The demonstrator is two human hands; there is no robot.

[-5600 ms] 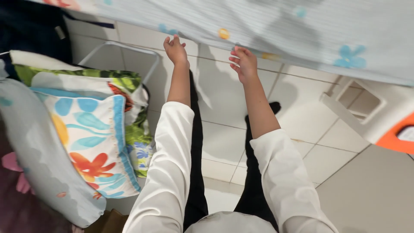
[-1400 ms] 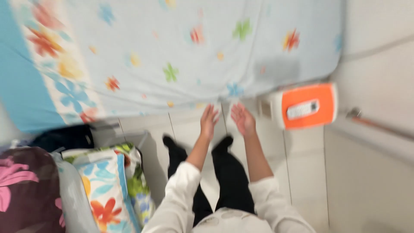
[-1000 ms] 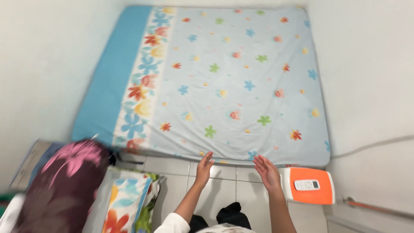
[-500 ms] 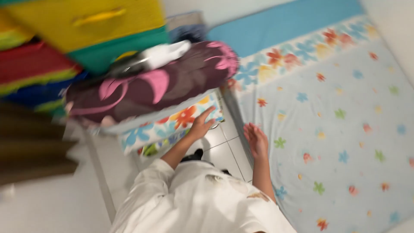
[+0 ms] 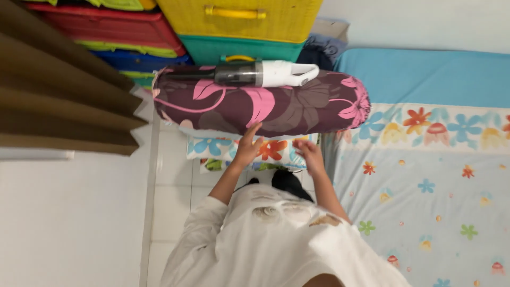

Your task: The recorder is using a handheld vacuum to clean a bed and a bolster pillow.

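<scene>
My left hand (image 5: 248, 144) reaches forward with fingers spread, touching the lower edge of a long dark purple bolster with pink flowers (image 5: 260, 103). My right hand (image 5: 308, 154) hovers open over the white floral pillow (image 5: 241, 150) stacked under the bolster. A white and grey handheld vacuum (image 5: 263, 73) lies on top of the bolster. Neither hand holds anything.
A mattress with a light blue flowered sheet (image 5: 425, 159) lies at the right. Stacked coloured plastic drawers (image 5: 239, 24), yellow, teal and red, stand behind the bolster. A brown curtain (image 5: 58, 101) hangs at the left. White tiled floor (image 5: 170, 191) is underfoot.
I have turned from the mattress toward the stacked pillows. Both hands have moved up to the bolster and floral pillow; the view is steadier than half a second ago.
</scene>
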